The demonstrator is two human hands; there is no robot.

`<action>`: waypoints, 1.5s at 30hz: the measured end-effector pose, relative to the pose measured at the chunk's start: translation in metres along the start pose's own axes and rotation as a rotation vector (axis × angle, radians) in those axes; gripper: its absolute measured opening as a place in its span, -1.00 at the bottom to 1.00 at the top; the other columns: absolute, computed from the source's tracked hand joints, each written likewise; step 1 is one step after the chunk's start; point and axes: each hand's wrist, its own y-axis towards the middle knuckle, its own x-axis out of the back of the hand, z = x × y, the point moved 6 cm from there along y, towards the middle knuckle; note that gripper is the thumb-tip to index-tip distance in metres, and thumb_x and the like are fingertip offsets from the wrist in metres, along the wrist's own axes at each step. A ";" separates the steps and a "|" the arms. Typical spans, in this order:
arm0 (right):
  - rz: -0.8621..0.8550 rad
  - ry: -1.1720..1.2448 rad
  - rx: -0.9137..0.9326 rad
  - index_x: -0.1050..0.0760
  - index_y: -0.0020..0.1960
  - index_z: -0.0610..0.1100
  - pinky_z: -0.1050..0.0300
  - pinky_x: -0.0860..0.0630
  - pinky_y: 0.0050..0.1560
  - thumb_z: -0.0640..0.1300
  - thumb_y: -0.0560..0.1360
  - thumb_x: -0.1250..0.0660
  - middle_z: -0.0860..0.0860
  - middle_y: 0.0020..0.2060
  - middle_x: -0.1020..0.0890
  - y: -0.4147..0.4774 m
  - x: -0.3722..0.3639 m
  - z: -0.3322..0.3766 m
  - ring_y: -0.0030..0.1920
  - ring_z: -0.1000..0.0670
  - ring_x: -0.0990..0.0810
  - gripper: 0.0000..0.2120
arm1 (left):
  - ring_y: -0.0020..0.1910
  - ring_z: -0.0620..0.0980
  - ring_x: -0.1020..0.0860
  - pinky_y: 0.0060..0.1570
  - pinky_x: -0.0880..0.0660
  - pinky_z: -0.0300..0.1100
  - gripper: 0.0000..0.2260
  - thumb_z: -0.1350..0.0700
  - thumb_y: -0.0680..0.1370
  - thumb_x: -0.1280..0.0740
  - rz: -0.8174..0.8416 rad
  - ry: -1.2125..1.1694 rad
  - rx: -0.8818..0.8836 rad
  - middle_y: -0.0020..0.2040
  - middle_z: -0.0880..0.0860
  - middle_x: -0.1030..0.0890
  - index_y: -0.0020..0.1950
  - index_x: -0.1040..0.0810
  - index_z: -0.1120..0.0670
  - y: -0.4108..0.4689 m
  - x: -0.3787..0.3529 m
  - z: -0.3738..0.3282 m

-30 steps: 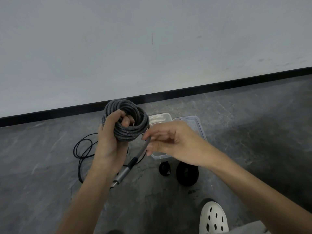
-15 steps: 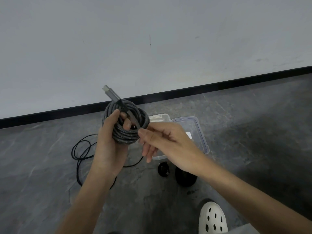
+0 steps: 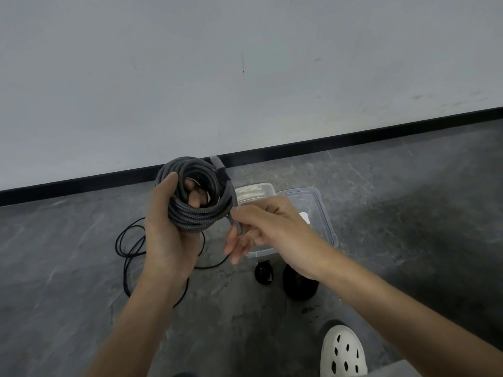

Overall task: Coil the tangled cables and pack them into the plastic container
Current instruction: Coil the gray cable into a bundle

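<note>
My left hand (image 3: 166,235) grips a thick grey braided cable coil (image 3: 198,210), fingers through its middle and thumb over the left side. The cable's metal plug end (image 3: 217,163) lies across the top right of the coil. My right hand (image 3: 261,229) pinches the cable's loose tail just below the right of the coil. Behind my right hand on the floor sits the clear plastic container (image 3: 255,190), with its clear lid (image 3: 315,205) beside it, both partly hidden. A thin black cable (image 3: 130,248) lies in loose loops on the floor under my left forearm.
Two coiled black bundles lie on the grey floor near my right wrist: a small one (image 3: 264,273) and a larger one (image 3: 299,287). A white perforated shoe (image 3: 343,352) shows at the bottom right. A white wall with black skirting (image 3: 353,137) runs behind.
The plug end swung from hanging below the coil, up over it, and now lies wrapped across the coil's top right. My right hand moved down and pulls the tail beneath the coil.
</note>
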 end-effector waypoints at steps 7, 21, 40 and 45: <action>0.065 -0.048 -0.037 -0.59 -0.23 -0.30 0.01 -0.50 -0.15 -0.18 0.57 -0.29 -0.25 -0.28 -0.64 0.000 -0.004 -0.004 -0.34 -0.12 -0.60 -0.73 | -0.46 -0.19 -0.45 -0.31 -0.47 -0.34 -0.67 0.03 0.59 -0.17 -0.038 0.025 -0.023 -0.42 -0.08 -0.48 -0.31 -0.58 0.04 0.002 0.006 -0.005; 0.112 -0.007 -0.135 -0.56 -0.37 -0.17 0.19 -0.48 -0.36 -0.18 0.49 -0.32 -0.15 -0.40 -0.59 -0.001 -0.002 -0.003 -0.37 -0.09 -0.54 -0.74 | -0.50 -0.16 -0.39 -0.36 -0.41 -0.35 -0.63 0.08 0.57 -0.10 0.117 0.189 -0.056 -0.42 -0.07 -0.48 -0.34 -0.59 -0.03 0.005 0.004 -0.022; 0.010 -0.064 -0.080 -0.50 -0.40 -0.18 0.25 -0.30 -0.42 -0.18 0.47 -0.41 -0.08 -0.48 -0.46 -0.002 0.011 0.001 -0.47 0.04 -0.36 -0.72 | -0.48 -0.15 -0.41 -0.33 -0.43 -0.32 -0.61 0.08 0.58 -0.07 0.164 0.250 -0.029 -0.46 -0.07 -0.47 -0.35 -0.58 -0.03 0.005 0.003 -0.015; -0.073 -0.026 -0.127 -0.49 -0.40 -0.12 0.29 -0.28 -0.44 -0.15 0.45 -0.42 0.06 -0.55 -0.43 0.001 0.020 -0.004 -0.51 0.13 -0.36 -0.73 | -0.43 -0.10 -0.39 -0.29 -0.43 -0.27 -0.66 0.06 0.56 -0.10 0.174 0.214 0.014 -0.48 -0.03 -0.41 -0.34 -0.54 0.01 0.004 0.004 -0.010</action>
